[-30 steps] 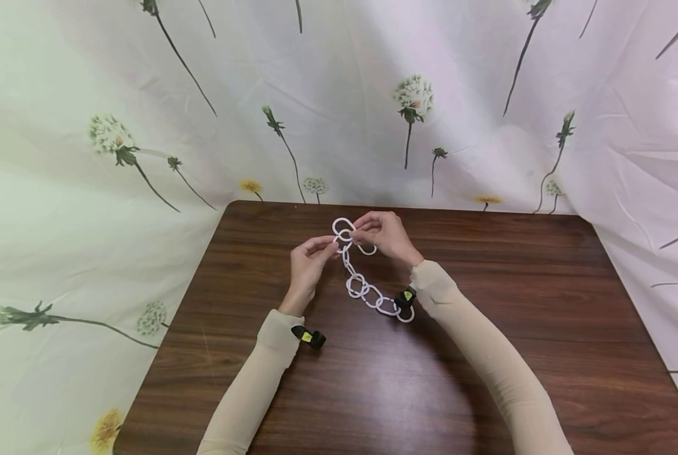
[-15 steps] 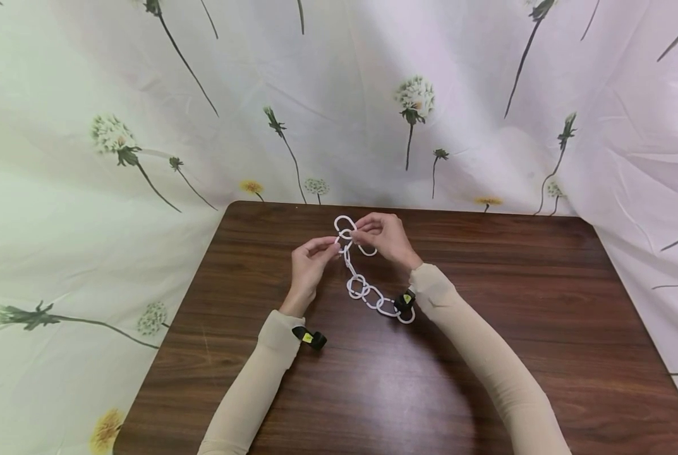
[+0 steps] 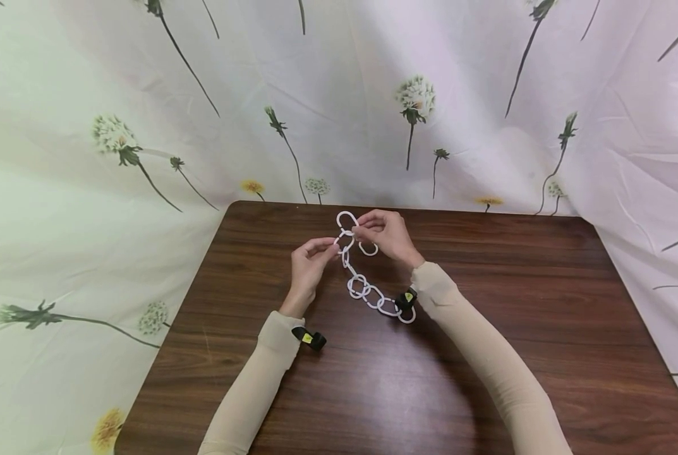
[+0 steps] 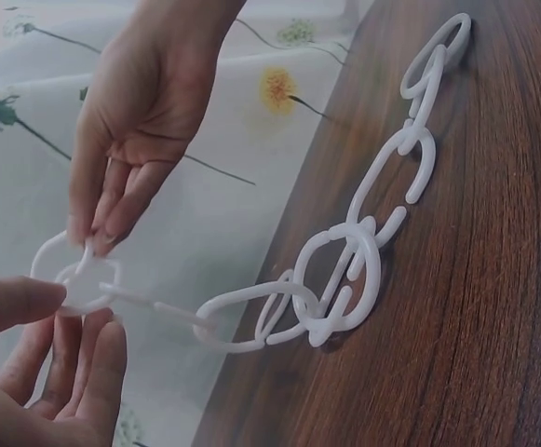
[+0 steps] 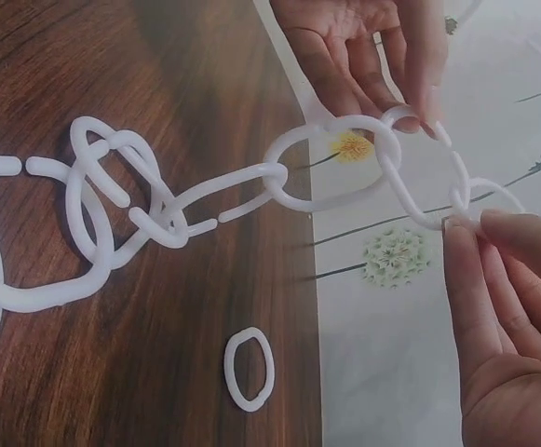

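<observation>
A chain of white plastic links [image 5: 37, 297] runs from the table up to my two hands. My left hand [image 3: 309, 265] pinches one raised link [image 5: 461, 172] of it between thumb and fingertips. Just beyond, my right hand [image 3: 390, 237] pinches the end link [image 3: 347, 213], which loops through the one in the left hand. Small gaps show in several links. Lower down, the chain lies on the wood in overlapping loops, its near end beside the right wrist. A single loose link [image 5: 230, 370] lies on the table below the right hand.
The dark wooden table [image 3: 248, 404] has its far edge just behind the hands. A pale curtain [image 3: 350, 126] printed with dandelions hangs behind and along the sides. Black wrist straps [image 3: 316, 340] sit over the beige sleeves.
The right hand has shifted slightly up and right with the end link, which stands a little farther from the left hand. The left hand and lower chain are nearly still.
</observation>
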{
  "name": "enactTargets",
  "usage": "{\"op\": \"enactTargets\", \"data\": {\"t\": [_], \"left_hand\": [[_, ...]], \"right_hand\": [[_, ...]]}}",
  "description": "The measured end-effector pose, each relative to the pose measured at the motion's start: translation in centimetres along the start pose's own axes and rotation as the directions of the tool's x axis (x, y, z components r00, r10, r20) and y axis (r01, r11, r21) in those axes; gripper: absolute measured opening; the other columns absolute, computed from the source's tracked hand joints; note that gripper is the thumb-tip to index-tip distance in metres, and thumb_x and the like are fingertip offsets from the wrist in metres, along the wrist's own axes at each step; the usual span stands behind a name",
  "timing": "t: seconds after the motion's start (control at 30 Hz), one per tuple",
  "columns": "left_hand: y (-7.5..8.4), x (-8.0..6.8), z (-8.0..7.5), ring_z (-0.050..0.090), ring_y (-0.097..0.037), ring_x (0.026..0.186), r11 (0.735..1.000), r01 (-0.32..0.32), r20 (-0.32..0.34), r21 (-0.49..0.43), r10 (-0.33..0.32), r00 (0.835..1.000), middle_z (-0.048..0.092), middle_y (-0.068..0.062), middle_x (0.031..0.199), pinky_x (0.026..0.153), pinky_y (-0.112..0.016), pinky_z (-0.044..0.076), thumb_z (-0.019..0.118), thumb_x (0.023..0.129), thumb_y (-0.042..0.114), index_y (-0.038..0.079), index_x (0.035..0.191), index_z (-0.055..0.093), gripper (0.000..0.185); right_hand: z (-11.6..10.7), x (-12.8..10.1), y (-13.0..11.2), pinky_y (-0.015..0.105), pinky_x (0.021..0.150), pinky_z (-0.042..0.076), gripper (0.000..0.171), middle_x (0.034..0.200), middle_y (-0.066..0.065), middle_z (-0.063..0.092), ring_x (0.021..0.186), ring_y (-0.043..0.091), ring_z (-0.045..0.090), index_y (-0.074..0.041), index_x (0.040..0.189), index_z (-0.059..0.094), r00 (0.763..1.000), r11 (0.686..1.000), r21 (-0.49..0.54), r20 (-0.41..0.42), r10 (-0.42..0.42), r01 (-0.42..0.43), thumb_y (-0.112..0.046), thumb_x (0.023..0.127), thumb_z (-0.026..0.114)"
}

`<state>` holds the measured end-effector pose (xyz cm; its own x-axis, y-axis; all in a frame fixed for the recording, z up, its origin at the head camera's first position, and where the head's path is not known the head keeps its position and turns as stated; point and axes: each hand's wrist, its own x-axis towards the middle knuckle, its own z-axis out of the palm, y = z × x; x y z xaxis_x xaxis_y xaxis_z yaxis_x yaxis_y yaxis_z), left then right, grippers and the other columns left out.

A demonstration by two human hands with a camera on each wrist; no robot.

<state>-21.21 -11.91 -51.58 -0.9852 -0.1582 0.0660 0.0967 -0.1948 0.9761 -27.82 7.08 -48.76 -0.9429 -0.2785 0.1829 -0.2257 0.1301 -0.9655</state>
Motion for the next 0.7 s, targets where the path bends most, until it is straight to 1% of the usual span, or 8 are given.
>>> {"op": "enactTargets", "data": {"t": [0.1,0.17,0.33,0.43,0.5,0.57,0.63,0.7], "left_hand": [[-0.1,0.1,-0.1,0.071,-0.015,0.081,1.0,-0.01,-0.008,0.013,0.01,1.0,0.073,-0.016,0.1,0.093,-0.055,0.056,0.077,0.083,0.004,-0.009,0.106,0.068,0.027],[-0.2,0.0,-0.2,0.071,-0.016,0.082,1.0,-0.015,-0.008,0.023,0.015,1.0,0.073,-0.015,0.099,0.092,-0.054,0.057,0.077,0.083,0.004,-0.009,0.105,0.068,0.027],[-0.3,0.0,-0.3,0.072,-0.022,0.085,0.999,-0.008,0.008,0.041,0.008,1.0,0.073,-0.001,0.09,0.092,-0.053,0.058,0.077,0.083,0.004,-0.009,0.106,0.068,0.027],[-0.4,0.0,-0.3,0.071,-0.03,0.09,0.999,0.001,0.006,0.049,-0.001,1.0,0.073,0.003,0.088,0.09,-0.049,0.06,0.076,0.084,0.003,-0.008,0.105,0.068,0.025],[-0.4,0.0,-0.3,0.072,-0.029,0.089,0.998,0.005,0.002,0.055,-0.005,1.0,0.073,0.001,0.089,0.091,-0.051,0.059,0.075,0.084,0.003,-0.008,0.105,0.068,0.024],[-0.4,0.0,-0.4,0.072,-0.029,0.089,0.999,0.004,0.003,0.053,-0.004,1.0,0.074,-0.004,0.091,0.092,-0.054,0.058,0.075,0.085,0.003,-0.009,0.105,0.068,0.025],[-0.4,0.0,-0.4,0.073,-0.024,0.086,0.999,0.001,0.01,0.046,-0.001,1.0,0.073,-0.013,0.095,0.091,-0.055,0.058,0.074,0.086,0.004,-0.01,0.106,0.067,0.026],[-0.3,0.0,-0.5,0.072,-0.021,0.083,0.999,-0.004,0.015,0.037,0.003,1.0,0.072,-0.021,0.098,0.088,-0.052,0.06,0.074,0.086,0.004,-0.011,0.106,0.067,0.026]], "right_hand": [[-0.2,0.1,-0.1,0.032,0.067,0.064,0.022,0.09,0.023,0.074,0.081,0.036,0.074,0.005,0.099,0.069,1.0,1.0,0.026,0.01,0.001,-0.001,-0.01,0.085,0.076],[-0.3,0.2,0.0,0.029,0.066,0.064,0.022,0.091,0.027,0.073,0.085,0.043,0.072,0.007,0.101,0.068,1.0,0.999,0.049,0.028,0.011,-0.012,-0.008,0.086,0.075],[-0.4,0.3,0.0,0.03,0.066,0.064,0.021,0.091,0.028,0.073,0.088,0.049,0.069,0.005,0.101,0.069,0.999,0.998,0.062,0.037,0.023,-0.025,-0.009,0.087,0.074],[-0.4,0.1,-0.3,0.029,0.065,0.064,0.021,0.09,0.026,0.073,0.085,0.044,0.071,0.004,0.1,0.069,0.999,0.998,0.063,0.035,0.02,-0.022,-0.011,0.086,0.075],[-0.5,-0.1,-0.9,0.03,0.065,0.064,0.021,0.091,0.028,0.072,0.082,0.04,0.073,0.006,0.101,0.069,0.999,0.998,0.065,0.043,0.024,-0.026,-0.009,0.087,0.074],[-0.6,-0.4,-1.9,0.029,0.065,0.064,0.022,0.092,0.032,0.071,0.078,0.033,0.074,0.01,0.102,0.068,0.998,0.997,0.071,0.058,0.027,-0.032,-0.006,0.087,0.073],[-0.8,-0.8,-2.9,0.029,0.065,0.064,0.022,0.093,0.033,0.07,0.073,0.026,0.074,0.012,0.103,0.066,0.997,0.997,0.073,0.069,0.025,-0.03,-0.003,0.088,0.071],[-0.9,-1.0,-3.5,0.029,0.065,0.064,0.022,0.092,0.034,0.069,0.07,0.019,0.073,0.014,0.104,0.065,0.997,0.997,0.074,0.074,0.02,-0.025,-0.002,0.088,0.07]]}}
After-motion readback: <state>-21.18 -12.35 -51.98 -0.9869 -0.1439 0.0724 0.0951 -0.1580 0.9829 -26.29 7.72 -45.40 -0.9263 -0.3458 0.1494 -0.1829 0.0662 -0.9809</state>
